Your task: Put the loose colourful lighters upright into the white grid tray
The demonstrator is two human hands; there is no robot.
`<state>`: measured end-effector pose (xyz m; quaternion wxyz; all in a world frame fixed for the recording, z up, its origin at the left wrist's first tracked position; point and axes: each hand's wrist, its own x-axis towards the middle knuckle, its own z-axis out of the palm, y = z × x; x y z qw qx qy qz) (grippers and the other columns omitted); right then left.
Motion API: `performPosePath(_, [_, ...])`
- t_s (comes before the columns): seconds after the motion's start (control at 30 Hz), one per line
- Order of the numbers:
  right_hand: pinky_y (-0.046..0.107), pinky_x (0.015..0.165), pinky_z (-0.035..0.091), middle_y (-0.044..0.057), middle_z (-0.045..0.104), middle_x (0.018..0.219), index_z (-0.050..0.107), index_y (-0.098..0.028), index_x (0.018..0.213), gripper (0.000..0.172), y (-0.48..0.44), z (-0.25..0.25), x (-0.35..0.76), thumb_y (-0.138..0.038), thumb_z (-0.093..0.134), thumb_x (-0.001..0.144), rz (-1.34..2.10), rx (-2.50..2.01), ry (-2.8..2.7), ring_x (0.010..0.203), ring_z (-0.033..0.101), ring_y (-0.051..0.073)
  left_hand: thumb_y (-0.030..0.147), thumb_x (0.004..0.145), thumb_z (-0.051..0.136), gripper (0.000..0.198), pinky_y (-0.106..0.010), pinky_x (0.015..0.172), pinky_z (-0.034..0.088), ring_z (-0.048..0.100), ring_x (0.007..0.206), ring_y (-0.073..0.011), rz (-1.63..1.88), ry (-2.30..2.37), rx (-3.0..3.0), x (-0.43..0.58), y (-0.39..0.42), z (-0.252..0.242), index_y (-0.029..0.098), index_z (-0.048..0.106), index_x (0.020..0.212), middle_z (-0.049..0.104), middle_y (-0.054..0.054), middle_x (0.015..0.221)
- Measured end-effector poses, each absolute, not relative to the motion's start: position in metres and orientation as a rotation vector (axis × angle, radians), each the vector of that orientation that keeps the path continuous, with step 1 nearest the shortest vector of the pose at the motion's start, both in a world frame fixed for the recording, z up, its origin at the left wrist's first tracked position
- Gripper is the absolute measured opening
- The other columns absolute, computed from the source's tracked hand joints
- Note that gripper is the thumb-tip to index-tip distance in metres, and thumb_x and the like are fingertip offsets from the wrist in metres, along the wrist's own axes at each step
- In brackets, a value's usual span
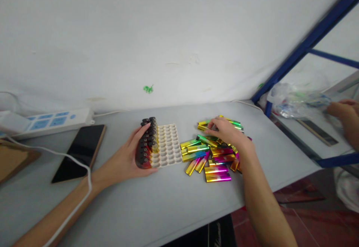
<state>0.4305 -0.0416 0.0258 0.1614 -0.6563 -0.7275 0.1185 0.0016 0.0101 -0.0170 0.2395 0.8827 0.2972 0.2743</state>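
My left hand [130,155] is wrapped round the left end of a white tray [171,144] with rows of round holes. Black-topped amber pieces [144,148] stand upright in the tray's left rows, partly covered by my fingers. Over to the right, my right hand [226,131] reaches into a loose pile of shiny casings [215,170] coloured gold, green, blue and magenta. Its fingers are curled at the back of the pile; what lies between the fingertips is hidden.
A black phone [81,151] lies left of the tray, below a white power strip [56,121]. A white cable [89,181] crosses above my left forearm. On the right rises a blue metal frame [297,56], with plastic bags [291,99] and another person's hand [343,110] beyond it.
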Motion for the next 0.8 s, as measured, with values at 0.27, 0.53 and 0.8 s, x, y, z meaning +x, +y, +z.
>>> performPosePath(0.27, [0.03,0.072,0.049,0.0,0.076,0.084,0.072,-0.021,0.125,0.036,-0.042,0.037,0.386,-0.054,0.062,0.113,0.558,-1.491,-1.747,0.068,0.064,0.017,0.05,0.073,0.103,0.147,-0.072,0.137,0.044,0.044,0.169,-0.0519,0.774,0.795,2.407,0.003,0.009,-0.02,0.043,0.009,0.186,0.034,-0.015,0.187])
performPosePath(0.53, [0.031,0.067,0.048,-0.001,0.061,0.072,0.074,-0.021,0.086,0.059,-0.039,0.04,0.328,-0.08,0.078,0.093,0.855,-1.31,-1.456,0.072,0.057,0.018,0.052,0.073,0.102,0.146,-0.067,0.138,0.045,0.046,0.167,-0.0526,0.751,0.803,2.401,0.005,0.007,-0.013,0.041,0.01,0.186,0.036,-0.011,0.187])
performPosePath(0.8, [0.03,0.065,0.056,-0.006,0.056,0.075,0.06,-0.028,0.103,0.061,-0.047,0.04,0.29,-0.088,0.063,0.099,1.271,-1.075,-1.343,0.065,0.057,0.016,0.052,0.078,0.094,0.138,-0.057,0.142,0.04,0.04,0.17,-0.0496,0.702,0.848,2.395,0.007,0.002,-0.008,0.031,0.011,0.186,0.034,-0.007,0.187])
